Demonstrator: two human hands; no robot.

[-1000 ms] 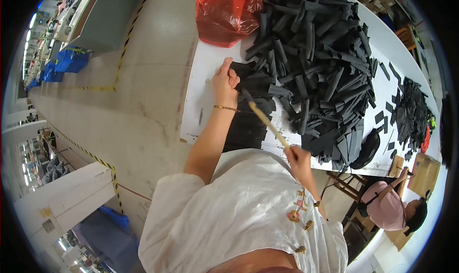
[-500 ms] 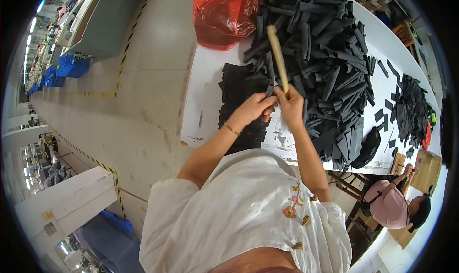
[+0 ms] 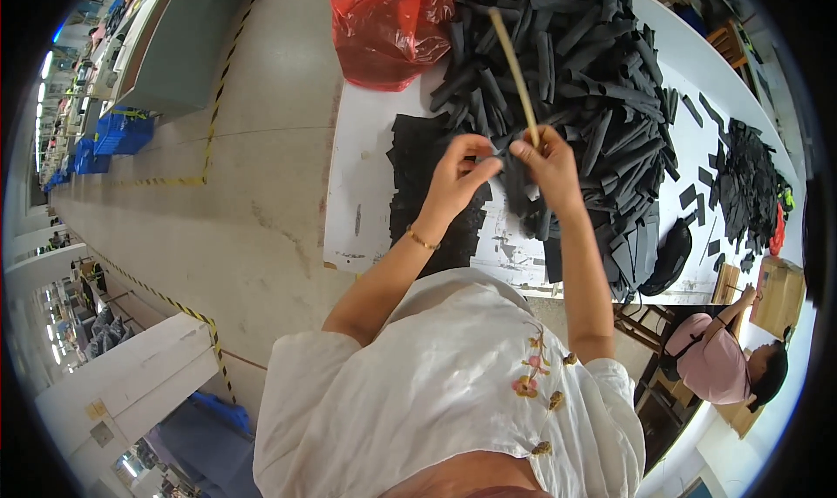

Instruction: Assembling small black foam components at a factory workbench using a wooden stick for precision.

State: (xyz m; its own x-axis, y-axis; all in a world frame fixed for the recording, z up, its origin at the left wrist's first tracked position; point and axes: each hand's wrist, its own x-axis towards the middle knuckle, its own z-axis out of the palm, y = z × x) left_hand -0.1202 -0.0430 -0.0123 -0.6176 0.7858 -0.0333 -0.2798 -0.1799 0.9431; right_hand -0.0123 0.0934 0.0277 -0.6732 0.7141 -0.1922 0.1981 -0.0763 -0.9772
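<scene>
My right hand [image 3: 551,165] is closed around the lower end of a thin, pale yellow wooden stick [image 3: 514,66], which points away from me over the pile. A dark strip [image 3: 514,184], blurred, hangs at that hand's thumb. Just to its left is my left hand [image 3: 458,175], thumb and index finger apart with a gap between them, close to the strip's edge. Below and beside my left hand lie flat black pieces [image 3: 417,158], overlapping in a ragged-edged layer on the white table [image 3: 344,228].
A large heap of curled black strips [image 3: 602,88] covers the table's far right. A red plastic bag [image 3: 392,40] stands at the far left corner. Further right lie another black pile [image 3: 750,180] and a black bag-like item [image 3: 671,258]. A person in pink [image 3: 711,358] works beyond.
My hands have moved apart slightly, the left one opening its fingers. The right hand and stick have shifted right and away from me, and a dark strip now shows below the right thumb.
</scene>
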